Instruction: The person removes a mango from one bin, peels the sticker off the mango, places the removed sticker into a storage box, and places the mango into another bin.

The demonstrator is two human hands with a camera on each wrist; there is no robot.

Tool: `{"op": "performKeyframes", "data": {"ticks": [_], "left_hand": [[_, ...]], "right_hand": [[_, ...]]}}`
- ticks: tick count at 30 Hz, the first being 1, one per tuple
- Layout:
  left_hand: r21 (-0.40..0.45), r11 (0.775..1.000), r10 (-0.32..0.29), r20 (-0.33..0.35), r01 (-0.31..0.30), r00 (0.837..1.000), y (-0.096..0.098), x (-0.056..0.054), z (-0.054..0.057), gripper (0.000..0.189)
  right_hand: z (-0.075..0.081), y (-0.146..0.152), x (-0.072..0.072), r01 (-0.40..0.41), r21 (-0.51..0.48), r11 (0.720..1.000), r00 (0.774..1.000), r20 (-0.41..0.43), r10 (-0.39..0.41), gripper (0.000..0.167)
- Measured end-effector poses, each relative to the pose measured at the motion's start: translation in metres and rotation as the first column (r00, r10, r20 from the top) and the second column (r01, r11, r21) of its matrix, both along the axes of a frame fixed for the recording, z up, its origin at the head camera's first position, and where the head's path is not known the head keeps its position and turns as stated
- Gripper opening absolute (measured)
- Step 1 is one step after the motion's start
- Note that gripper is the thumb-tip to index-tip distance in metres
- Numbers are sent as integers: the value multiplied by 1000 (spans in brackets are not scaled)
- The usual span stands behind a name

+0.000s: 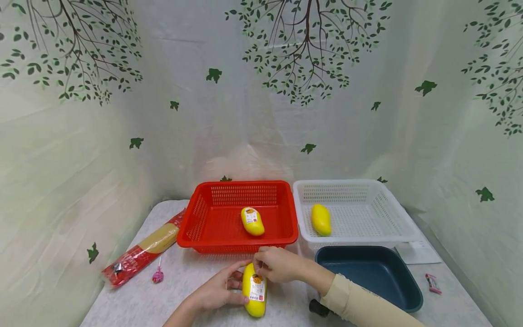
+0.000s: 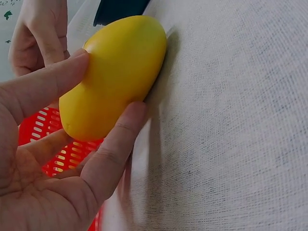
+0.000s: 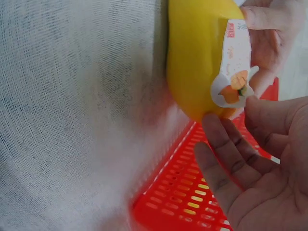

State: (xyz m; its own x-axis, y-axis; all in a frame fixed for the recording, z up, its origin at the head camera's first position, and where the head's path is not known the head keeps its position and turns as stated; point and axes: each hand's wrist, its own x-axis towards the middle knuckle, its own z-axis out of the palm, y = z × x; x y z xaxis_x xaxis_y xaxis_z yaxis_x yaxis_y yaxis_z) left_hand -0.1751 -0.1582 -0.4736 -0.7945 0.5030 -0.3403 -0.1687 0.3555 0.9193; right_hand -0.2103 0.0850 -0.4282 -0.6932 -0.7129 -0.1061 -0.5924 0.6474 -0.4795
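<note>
A yellow mango [image 1: 256, 310] lies on the table in front of the red basket. My left hand [image 1: 220, 288] grips it from the left, with thumb and fingers on its sides in the left wrist view. On its upper face is a white label [image 3: 236, 62] with a mango picture and print. My right hand [image 1: 279, 265] is at the mango's far end, pinching the label's edge between thumb and index finger. Part of that edge stands off the skin in the right wrist view, and the other right fingers [image 3: 224, 159] extend beside the mango's end.
The red basket [image 1: 237, 249] holds a labelled mango [image 1: 255, 227]; the white basket [image 1: 367, 239] holds an unlabelled one [image 1: 321, 220]. A dark blue pan [image 1: 367, 268] lies under my right forearm. A noodle packet [image 1: 143, 250] and lollipop [image 1: 157, 275] lie left, a wrapped candy [image 1: 433, 284] right.
</note>
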Motion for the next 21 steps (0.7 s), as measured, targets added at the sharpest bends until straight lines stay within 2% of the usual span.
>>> {"op": "performKeyframes", "data": {"ticks": [4,11,17,21], "left_hand": [[-17,1000,-5,-13,5,1000,-2,1,-2,88],[3,1000,-12,-15,12,1000,0,1,0,87],[-2,1000,-20,-32,20,999,-1,1,1,88],[15,1000,-18,-15,18,1000,-2,1,2,87]], "right_hand": [[0,4,1,3,-45,999,999,54,-1,8],[-1,13,-3,5,-157,988,988,151,19,8],[-6,14,-4,29,-171,985,989,147,-4,20],[-6,10,-3,31,-145,989,994,107,-16,13]]}}
